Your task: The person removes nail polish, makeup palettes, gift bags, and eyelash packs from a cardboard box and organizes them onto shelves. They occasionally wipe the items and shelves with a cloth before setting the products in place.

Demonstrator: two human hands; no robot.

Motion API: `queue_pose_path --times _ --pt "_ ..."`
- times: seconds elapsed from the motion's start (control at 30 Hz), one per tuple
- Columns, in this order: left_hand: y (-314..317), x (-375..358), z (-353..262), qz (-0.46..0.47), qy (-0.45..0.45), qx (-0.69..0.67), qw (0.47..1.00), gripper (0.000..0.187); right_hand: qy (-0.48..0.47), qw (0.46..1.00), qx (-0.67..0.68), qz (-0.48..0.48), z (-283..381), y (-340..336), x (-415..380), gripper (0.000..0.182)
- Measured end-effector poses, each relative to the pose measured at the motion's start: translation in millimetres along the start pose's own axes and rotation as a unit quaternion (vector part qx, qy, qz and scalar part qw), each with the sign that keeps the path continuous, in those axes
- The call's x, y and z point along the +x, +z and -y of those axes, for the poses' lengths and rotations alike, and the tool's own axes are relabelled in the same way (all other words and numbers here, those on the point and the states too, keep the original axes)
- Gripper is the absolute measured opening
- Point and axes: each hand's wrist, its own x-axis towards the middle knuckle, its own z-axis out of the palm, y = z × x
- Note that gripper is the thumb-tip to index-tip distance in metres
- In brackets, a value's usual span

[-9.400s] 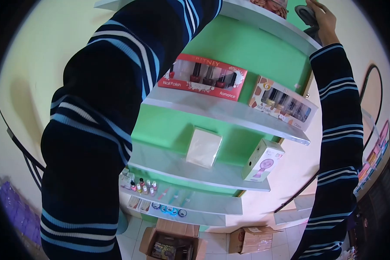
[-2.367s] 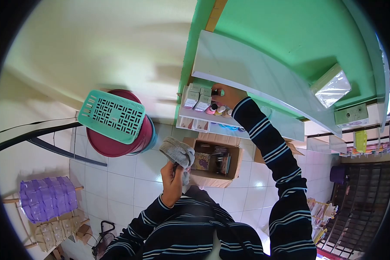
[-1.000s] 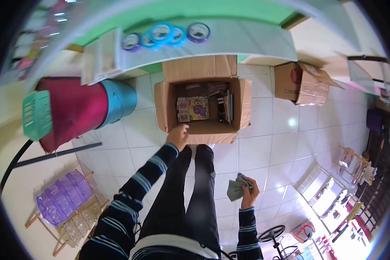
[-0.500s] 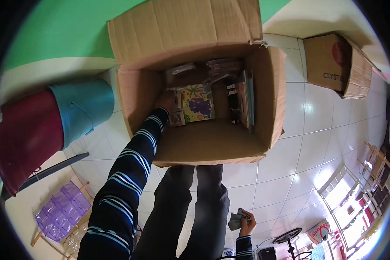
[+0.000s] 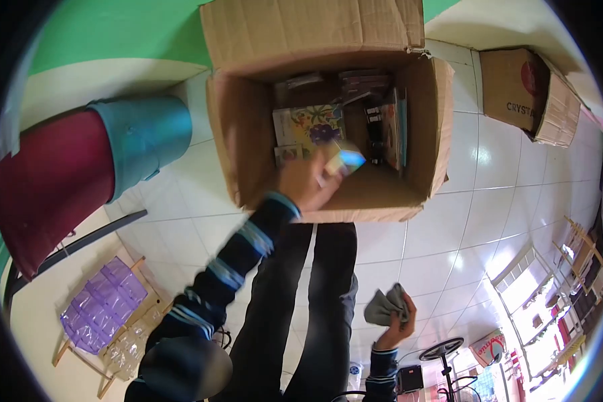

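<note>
Your left hand pinches a small, blurred packet inside the carton's near edge, while your right hand clamps a grey cloth beyond its near right corner, presumably leaving the left unhampered.

We look across glossy white floor tiles, right of the teal bucket, catching bright glare. Above the bucket, we see a green wall with a cream lower band. Below the bucket, a purple plastic organizer adjoins wooden rods; far to the bucket's lower right, light floods a barred opening.
</note>
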Motion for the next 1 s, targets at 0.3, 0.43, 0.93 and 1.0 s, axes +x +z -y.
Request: queue_pose_path --times 0.3,0.43,0.93,1.0 --pt "-73.5 -172.4 -162.7 0.087 -0.09 -0.359 0.925 0.032 -0.313 0.946 -0.087 0.006 104.4 24.9 -45.9 0.032" --pt "-113.4 -201.3 -189.9 0.007 -0.092 -0.359 0.929 0.033 -0.427 0.896 -0.083 0.091 153.2 7.3 -83.9 0.027" --pt "-345.5 -315.2 -362.9 -0.188 0.18 0.059 0.964 0.037 -0.576 0.729 -0.081 0.36 407.1 -138.1 -173.2 0.044" --pt "-364.0 -324.0 -371.0 -0.182 0.172 0.123 0.96 0.038 -0.598 0.723 -0.074 0.337 418.7 -131.5 -174.6 0.041"
